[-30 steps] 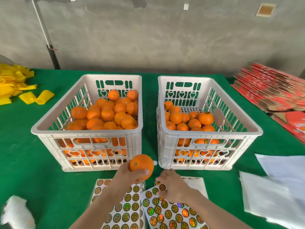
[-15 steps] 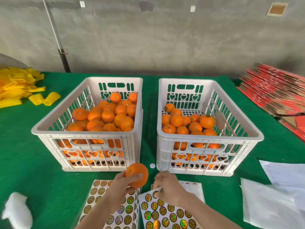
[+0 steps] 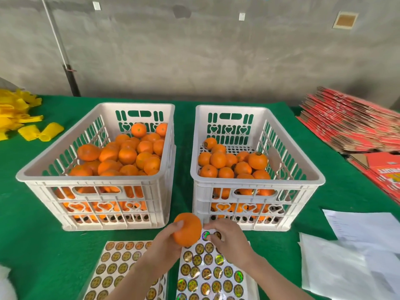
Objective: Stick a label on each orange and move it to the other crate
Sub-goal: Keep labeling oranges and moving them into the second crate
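Two hands meet just off the near edge of the table (image 3: pixel 39 245), in front of the gap between the crates. The left hand (image 3: pixel 164 241) grips one orange (image 3: pixel 187 229) from below and behind, thumb on top and fingers wrapped round its near side, holding it clear of the cloth just in front of the near corners of the crates. Just beside it, the right hand (image 3: pixel 229 239) has its fingers curled down onto the far edge of the right label sheet (image 3: pixel 207 273), fingertips by a shiny label (image 3: pixel 205 234); I cannot tell whether they pinch it or only press on it.

A second sheet, the left label sheet (image 3: pixel 114 263), lies alongside under the left forearm, both at the near edge. Behind them stand two white crates side by side, close but apart. The left crate (image 3: pixel 97 180) is heaped with unlabelled oranges (image 3: pixel 127 155). The right crate (image 3: pixel 257 184) holds fewer, the labelled oranges (image 3: pixel 218 160), some with a dark round sticker showing.

White papers (image 3: pixel 346 256) lie towards the near right corner, flattened red cartons (image 3: pixel 350 126) are stacked at the far right, and yellow foam pieces (image 3: pixel 19 118) sit at the far left edge.
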Demonstrator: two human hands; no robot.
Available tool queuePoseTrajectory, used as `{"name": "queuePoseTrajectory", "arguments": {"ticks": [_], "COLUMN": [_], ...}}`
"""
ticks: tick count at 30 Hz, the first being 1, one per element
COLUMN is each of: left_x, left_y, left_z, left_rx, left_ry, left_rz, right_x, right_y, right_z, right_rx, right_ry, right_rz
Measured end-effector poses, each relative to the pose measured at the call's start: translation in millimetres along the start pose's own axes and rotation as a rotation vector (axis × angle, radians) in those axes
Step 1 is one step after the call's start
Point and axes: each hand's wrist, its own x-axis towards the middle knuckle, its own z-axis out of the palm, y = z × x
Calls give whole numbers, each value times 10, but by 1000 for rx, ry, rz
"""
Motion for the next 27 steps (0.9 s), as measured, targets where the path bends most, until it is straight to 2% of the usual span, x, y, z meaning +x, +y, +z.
{"name": "queuePoseTrajectory", "arguments": {"ticks": [5, 11, 18, 23, 27], "left_x": [24, 22, 32, 76, 76], "left_y": [-23, -22, -43, -62, -53], "left_z": [42, 84, 87, 14, -49], "left_rx": [-60, -68, -69, -80, 40], "left_ry": [56, 96, 98, 68, 58], "left_rz": [41, 60, 26, 9, -52], "right_x": [-78, -119, -155, -155, -148], "right_y": [20, 14, -57, -110, -133], "right_z": [86, 166, 205, 163, 142], "right_rx": [-178, -221, -168, 1, 149], "right_ry": [265, 386, 323, 283, 263], "right_rz": [-121, -125, -78, 15, 123]}}
